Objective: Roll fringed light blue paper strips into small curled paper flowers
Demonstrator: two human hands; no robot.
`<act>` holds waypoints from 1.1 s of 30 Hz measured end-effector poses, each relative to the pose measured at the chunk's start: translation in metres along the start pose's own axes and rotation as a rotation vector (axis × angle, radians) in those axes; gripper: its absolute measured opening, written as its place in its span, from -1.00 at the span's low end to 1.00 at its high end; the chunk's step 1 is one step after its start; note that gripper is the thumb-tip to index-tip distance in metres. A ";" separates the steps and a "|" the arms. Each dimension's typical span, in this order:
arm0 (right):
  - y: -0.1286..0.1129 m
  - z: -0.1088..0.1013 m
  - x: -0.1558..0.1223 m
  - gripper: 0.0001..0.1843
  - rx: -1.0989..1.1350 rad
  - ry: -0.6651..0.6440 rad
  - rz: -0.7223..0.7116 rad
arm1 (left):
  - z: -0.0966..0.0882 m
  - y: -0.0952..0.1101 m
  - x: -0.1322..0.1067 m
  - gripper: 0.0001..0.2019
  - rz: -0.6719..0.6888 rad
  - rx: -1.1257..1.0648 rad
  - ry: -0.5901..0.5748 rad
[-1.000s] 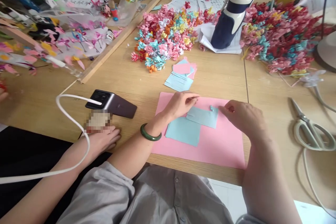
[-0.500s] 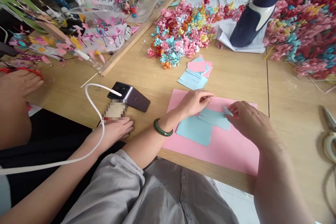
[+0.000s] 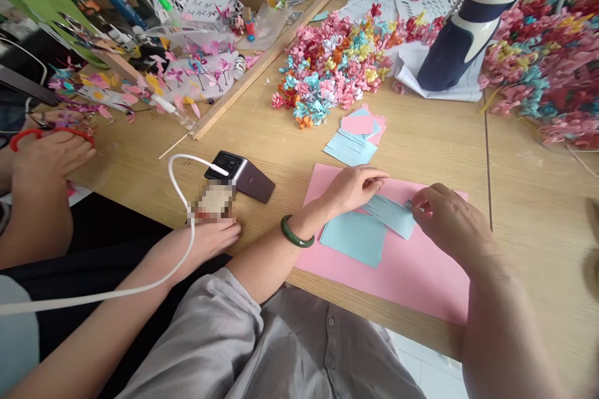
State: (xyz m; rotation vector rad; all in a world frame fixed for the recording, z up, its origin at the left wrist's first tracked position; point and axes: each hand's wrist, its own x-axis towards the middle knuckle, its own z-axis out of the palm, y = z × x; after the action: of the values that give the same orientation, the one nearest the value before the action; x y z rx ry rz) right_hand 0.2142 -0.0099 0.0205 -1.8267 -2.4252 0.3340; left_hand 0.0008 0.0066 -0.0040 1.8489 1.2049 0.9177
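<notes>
A blue paper piece point(image 3: 393, 217) with slits cut into it lies over a pink sheet point(image 3: 421, 274). My left hand point(image 3: 358, 187), with a green bangle on the wrist, has its fingers closed on the strip's far left end. At the strip's right end, my right hand point(image 3: 440, 215) pinches a small curled bit of it between thumb and fingers. Partly beneath the strip is a plain blue paper stack point(image 3: 353, 238). Beyond the pink sheet rest slit blue paper point(image 3: 350, 147) and small pink paper point(image 3: 357, 124).
Behind is a heap of curled paper flowers point(image 3: 332, 62), beside a dark blue bottle point(image 3: 461, 37). A wooden strip point(image 3: 262, 68) crosses the table. To the left stand a cabled device point(image 3: 241, 176) and a co-worker's hand point(image 3: 215, 240); another hand holds red scissors point(image 3: 84, 135).
The view has shifted slightly, so the scene sits lower and further right. The slit blue paper has tilted, its slits spread more, while both hands stay at its ends.
</notes>
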 end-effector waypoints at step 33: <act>0.008 0.021 0.028 -0.67 0.576 0.251 0.273 | -0.003 -0.004 0.007 -0.78 -0.022 -0.077 -0.045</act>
State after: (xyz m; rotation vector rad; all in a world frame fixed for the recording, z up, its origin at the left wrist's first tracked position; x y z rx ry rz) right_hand 0.2095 0.0167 -0.0036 -1.7854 -1.6806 0.6902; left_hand -0.0018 0.0149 -0.0047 1.7824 1.1446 0.8936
